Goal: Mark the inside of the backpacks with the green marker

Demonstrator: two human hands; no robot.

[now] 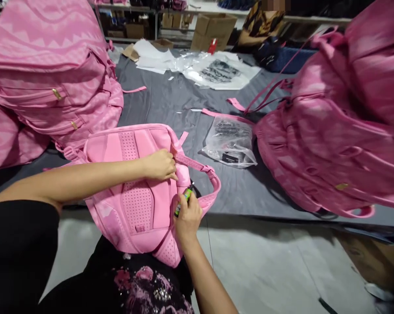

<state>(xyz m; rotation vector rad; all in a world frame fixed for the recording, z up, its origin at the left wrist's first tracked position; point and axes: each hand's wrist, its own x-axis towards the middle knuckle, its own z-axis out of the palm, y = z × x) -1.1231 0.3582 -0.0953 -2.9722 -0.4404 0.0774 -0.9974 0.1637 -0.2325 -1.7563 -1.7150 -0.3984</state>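
Note:
A pink backpack [141, 152] lies with its padded, perforated back panel up, partly on the table and partly over my lap. My left hand [161, 165] is closed on the backpack's side edge, near the top of a shoulder strap; its fingertips are partly hidden. In my right hand [188, 213] is a small bright green tube-shaped tool [186, 198] with black ends and a thin tip pointing up. It is held beside the same edge, inside the loop of the shoulder strap [216, 185].
Stacked pink backpacks stand at left [53, 65] and right [314, 144]. On the grey-covered table [164, 100] lie a clear plastic bag [229, 141] and crumpled packaging [216, 69]. Behind are a cardboard box [213, 30], shelves and another person [265, 26].

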